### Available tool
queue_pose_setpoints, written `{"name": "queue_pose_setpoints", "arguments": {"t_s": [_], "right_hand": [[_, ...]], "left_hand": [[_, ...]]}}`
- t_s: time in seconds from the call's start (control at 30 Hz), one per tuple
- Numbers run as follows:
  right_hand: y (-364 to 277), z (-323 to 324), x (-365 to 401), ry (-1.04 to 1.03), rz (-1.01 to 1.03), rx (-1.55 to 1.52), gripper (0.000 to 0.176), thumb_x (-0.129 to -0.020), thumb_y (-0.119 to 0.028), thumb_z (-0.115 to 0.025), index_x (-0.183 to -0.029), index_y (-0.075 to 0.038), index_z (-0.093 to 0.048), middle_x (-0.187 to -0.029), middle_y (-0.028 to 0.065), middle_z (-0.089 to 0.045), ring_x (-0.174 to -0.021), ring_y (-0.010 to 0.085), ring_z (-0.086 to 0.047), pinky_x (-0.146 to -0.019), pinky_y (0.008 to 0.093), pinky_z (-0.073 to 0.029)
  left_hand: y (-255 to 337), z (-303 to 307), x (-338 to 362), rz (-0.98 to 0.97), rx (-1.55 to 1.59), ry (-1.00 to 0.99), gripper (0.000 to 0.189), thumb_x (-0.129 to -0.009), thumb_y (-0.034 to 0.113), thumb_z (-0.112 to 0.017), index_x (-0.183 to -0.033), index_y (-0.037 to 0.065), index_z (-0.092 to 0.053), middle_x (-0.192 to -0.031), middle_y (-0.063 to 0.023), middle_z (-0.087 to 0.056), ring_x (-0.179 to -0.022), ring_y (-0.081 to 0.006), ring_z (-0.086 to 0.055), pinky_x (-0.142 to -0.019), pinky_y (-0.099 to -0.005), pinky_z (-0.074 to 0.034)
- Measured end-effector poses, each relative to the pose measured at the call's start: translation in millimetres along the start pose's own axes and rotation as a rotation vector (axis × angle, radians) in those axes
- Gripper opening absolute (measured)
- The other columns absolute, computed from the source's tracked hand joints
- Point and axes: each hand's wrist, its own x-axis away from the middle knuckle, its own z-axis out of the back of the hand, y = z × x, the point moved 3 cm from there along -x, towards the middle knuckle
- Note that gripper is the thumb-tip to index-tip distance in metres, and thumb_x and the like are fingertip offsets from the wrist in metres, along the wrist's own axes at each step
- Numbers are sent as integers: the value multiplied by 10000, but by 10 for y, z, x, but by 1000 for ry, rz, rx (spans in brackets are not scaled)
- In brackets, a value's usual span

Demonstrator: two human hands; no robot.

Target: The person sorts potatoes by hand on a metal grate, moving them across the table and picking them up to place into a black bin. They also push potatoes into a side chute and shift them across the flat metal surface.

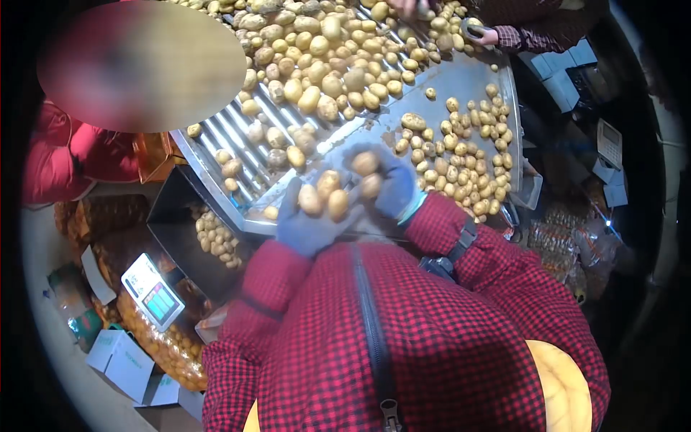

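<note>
My left hand (306, 229), in a grey-blue glove, is cupped palm up around several potatoes (329, 181). Close beside it, my right hand (396, 186) in a similar glove is curled on two potatoes (366, 163); slight blur softens its fingers. Both hands are over the near edge of a metal sorting table (353, 133). Beyond them, a large heap of potatoes (317, 50) covers the metal rollers (234, 133). Smaller potatoes (461, 155) are spread over the flat metal on the right.
A dark bin (176, 205) with potatoes stands at the left, near a lit scale display (152, 291) and netted potato sacks (162, 345). White boxes (121, 363) lie lower left. Another person's hand (486, 34) is at the far right; a person in red (54, 162) is at the left.
</note>
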Motion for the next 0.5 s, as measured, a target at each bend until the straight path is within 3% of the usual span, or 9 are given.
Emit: {"name": "queue_pose_setpoints", "arguments": {"t_s": [0.03,0.07,0.13,0.2,0.23,0.33,0.4,0.43,0.5], "right_hand": [[53,-179,-3,33,-117,-188,374,-1016,-250,-479,-1335,-56,-500,-1201,83,-558,-1108,161,-541,-982,318,-464],[122,-289,-118,90,-284,-543,380,-1018,-200,-464,-1362,-38,-475,-1196,93,-562,-1108,163,-550,-970,309,-467],[-117,-406,-188,25,-281,-486,443,-1021,-215,-473,-1414,-21,-416,-1209,96,-552,-1117,158,-539,-967,299,-462],[-145,-573,-286,-53,-261,-549,494,-1024,-237,-478,-1453,-17,-369,-1221,99,-543,-1128,157,-529,-965,294,-461],[-119,-634,-330,-97,-248,-610,517,-1026,-250,-480,-1468,-17,-348,-1226,101,-539,-1134,158,-524,-964,292,-461],[-139,-756,-406,-161,-272,-321,521,-1030,-240,-478,-1476,-10,-334,-1239,112,-522,-1151,164,-512,-959,285,-462],[30,-850,-505,-239,-141,-328,539,-1023,-237,-496,-1471,14,-335,-1266,127,-516,-1156,180,-517,-981,312,-459],[27,-906,-592,-263,-280,-524,547,-1019,-246,-506,-1469,16,-339,-1282,127,-513,-1158,184,-521,-989,320,-457],[-117,-889,-598,-246,-266,-406,527,-996,-268,-562,-1426,2,-419,-1300,136,-538,-1156,194,-548,-977,326,-471]], "left_hand": [[7,12,-30,-54,-252,19,732,-923,576,-513,-1476,120,-362,-1506,-157,-407,-1388,-369,-396,-1123,-592,-325],[18,25,-57,-108,-503,40,733,-918,547,-547,-1468,101,-357,-1495,-169,-413,-1384,-367,-403,-1123,-583,-338],[59,46,-96,-218,-1004,90,742,-908,489,-616,-1452,63,-346,-1475,-194,-427,-1374,-364,-419,-1124,-563,-362],[164,57,-77,-337,-1260,174,760,-840,369,-728,-1407,42,-342,-1428,-210,-461,-1327,-349,-473,-1077,-526,-429],[233,69,-6,-400,-1261,230,789,-777,279,-805,-1370,40,-343,-1390,-213,-489,-1285,-336,-518,-1031,-499,-484],[341,211,68,-552,-684,368,929,-551,28,-946,-1248,51,-332,-1248,-186,-585,-1120,-294,-642,-871,-393,-600],[413,343,194,-598,-741,414,933,-558,69,-952,-1260,60,-338,-1245,-185,-589,-1124,-304,-638,-875,-414,-597],[479,276,248,-544,-611,341,860,-642,90,-899,-1289,66,-334,-1280,-190,-566,-1161,-306,-615,-896,-438,-583],[544,298,271,-402,-200,223,719,-792,172,-796,-1335,72,-335,-1329,-191,-535,-1221,-310,-575,-935,-483,-556]]}}
